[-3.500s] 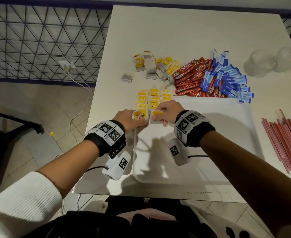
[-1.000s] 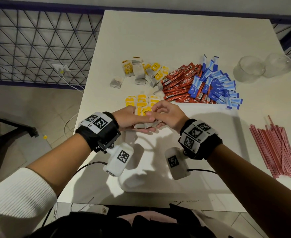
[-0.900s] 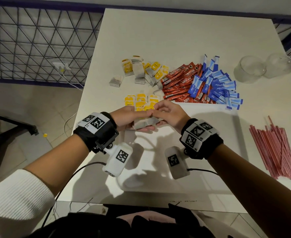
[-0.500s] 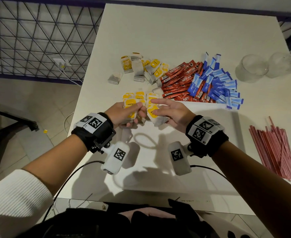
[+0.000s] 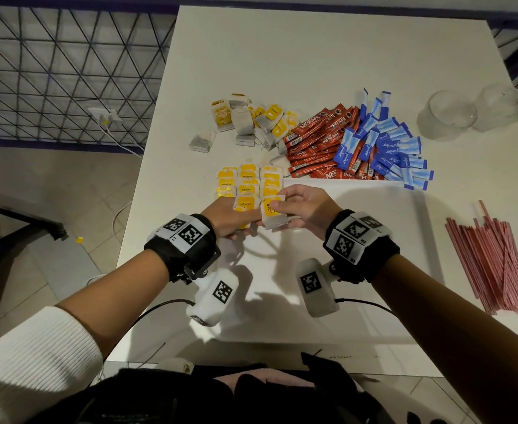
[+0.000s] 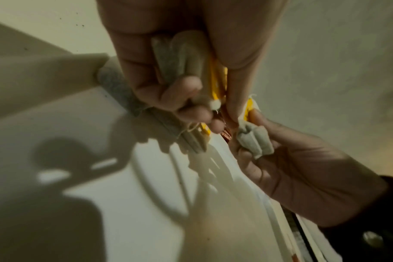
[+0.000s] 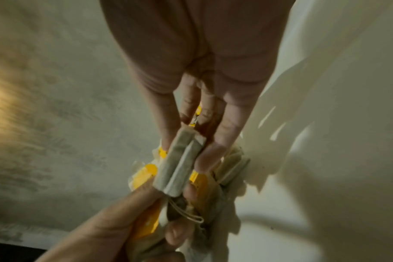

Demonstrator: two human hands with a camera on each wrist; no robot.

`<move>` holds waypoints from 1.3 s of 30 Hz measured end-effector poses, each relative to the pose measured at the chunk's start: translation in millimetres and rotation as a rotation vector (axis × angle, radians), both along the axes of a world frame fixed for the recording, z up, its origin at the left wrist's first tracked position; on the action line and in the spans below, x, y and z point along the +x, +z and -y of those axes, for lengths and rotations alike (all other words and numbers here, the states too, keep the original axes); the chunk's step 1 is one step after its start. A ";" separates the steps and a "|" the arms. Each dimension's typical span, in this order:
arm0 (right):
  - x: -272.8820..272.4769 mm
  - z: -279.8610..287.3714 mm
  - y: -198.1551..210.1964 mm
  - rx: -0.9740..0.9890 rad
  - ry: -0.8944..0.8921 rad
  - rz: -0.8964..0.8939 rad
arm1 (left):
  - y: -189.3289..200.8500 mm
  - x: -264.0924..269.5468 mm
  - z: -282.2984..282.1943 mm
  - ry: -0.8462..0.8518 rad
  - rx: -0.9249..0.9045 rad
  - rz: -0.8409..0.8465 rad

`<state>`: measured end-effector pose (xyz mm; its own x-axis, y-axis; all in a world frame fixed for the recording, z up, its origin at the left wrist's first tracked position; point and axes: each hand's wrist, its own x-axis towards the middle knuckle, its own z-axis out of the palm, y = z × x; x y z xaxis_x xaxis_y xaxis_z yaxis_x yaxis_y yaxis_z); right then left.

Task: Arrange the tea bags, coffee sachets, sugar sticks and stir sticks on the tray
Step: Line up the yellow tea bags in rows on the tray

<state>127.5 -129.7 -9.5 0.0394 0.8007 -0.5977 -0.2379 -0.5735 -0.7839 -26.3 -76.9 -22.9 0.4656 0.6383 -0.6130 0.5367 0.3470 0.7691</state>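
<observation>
Left hand: the left hand is curled around a small bunch of tea bags, thumb on top of a yellow tag, just above the tray's far left corner.
Right hand: the right hand pinches one tea bag between thumb and fingertips, its yellow tag facing up; it sits right beside the left hand, the two nearly touching.
Tray: the white tray lies on the tabletop directly in front of the person, both hands over its far left corner.
Arranged tea bags: three short columns of yellow-tagged bags lie at the tray's far left corner, just beyond the hands; whether they rest on the tray or on the tabletop beside it cannot be told.
Loose tea bags: a jumbled heap on the tabletop beyond the tray's left end, with one bag lying apart to its left.
Coffee sachets: a red pile just past the tray's far edge, touching the loose tea bags.
Sugar sticks: blue sticks overlapping the coffee sachets, beyond the tray's far right part.
Stir sticks: a fanned red bundle on the tabletop, right of the tray.
Glass cups: two clear cups side by side, beyond the tray's far right corner.
</observation>
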 end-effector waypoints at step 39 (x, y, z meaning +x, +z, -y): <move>-2.3 -23.0 -25.7 -0.122 0.105 0.514 | 13.1 17.9 5.8 -0.640 0.592 -0.638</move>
